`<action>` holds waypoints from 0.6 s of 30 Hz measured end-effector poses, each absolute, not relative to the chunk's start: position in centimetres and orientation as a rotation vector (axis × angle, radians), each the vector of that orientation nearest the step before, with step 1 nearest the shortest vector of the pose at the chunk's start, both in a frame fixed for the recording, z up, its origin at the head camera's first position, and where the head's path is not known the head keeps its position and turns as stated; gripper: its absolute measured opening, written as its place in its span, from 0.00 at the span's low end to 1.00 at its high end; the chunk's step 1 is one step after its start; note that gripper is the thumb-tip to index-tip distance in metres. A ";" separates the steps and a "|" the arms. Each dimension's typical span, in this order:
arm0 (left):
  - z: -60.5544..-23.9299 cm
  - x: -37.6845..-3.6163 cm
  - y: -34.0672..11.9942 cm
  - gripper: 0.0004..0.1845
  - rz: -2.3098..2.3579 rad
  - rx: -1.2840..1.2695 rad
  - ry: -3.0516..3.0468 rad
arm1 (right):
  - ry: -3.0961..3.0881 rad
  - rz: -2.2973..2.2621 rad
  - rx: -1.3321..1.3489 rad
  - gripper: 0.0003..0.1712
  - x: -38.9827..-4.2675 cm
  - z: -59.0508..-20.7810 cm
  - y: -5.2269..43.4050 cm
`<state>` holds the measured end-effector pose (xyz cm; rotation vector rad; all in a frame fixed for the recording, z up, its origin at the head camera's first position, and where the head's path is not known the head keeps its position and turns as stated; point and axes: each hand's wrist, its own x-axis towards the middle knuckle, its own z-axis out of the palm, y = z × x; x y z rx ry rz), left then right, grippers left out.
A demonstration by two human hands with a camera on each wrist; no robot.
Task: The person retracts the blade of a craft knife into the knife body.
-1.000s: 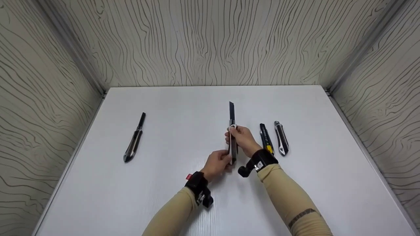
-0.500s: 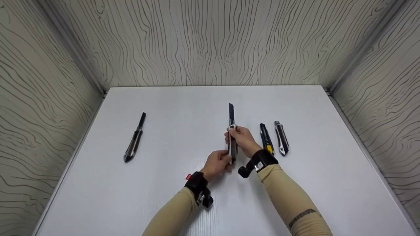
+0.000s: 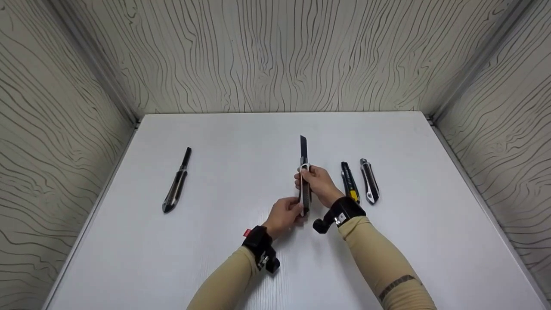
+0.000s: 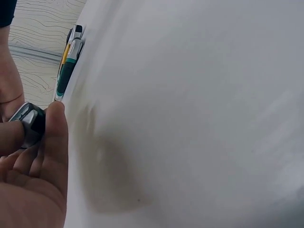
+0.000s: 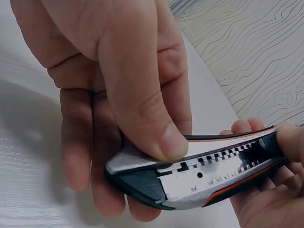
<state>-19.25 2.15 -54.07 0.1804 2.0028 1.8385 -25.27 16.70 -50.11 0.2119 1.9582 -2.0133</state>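
I hold one cutter (image 3: 304, 189) in both hands above the table (image 3: 241, 142), approx. centre, blade (image 3: 303, 148) out and pointing away from me toward the back wall (image 3: 275, 56). My right hand (image 3: 317, 183) grips the front half of the body: fingers wrapped underneath, pressed together, thumb (image 5: 147, 114) laid on top on the slider track; the wrist view shows the notched metal rail (image 5: 213, 166) just beside the thumb tip. My left hand (image 3: 284, 215) pinches the rear end of the cutter betw. thumb and curled fingers (image 4: 54, 142); the wrist view shows the butt end (image 4: 29, 121) clamped there. Both hands are shut round the same tool, neither spread. Other items on the table: a yellow cutter (image 3: 350, 183) just right of my right hand, a 2nd cutter (image 3: 369, 186) w/ black-and-silver body next to it, the two lying near each other but apart, roughly parallel. A 4th cutter (image 3: 175, 183) lies well apart on the left side, blade out, tilted slightly. A wrist cam is strapped on each arm: left (image 3: 261, 252), right (image 3: 338, 214). Sleeves (image 3: 379, 262) cover both forearms.
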 end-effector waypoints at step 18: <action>-54.0 -19.3 2.0 0.16 1.860 0.177 2.001 | 1.933 -2.025 0.176 0.19 -25.3 -49.8 16.8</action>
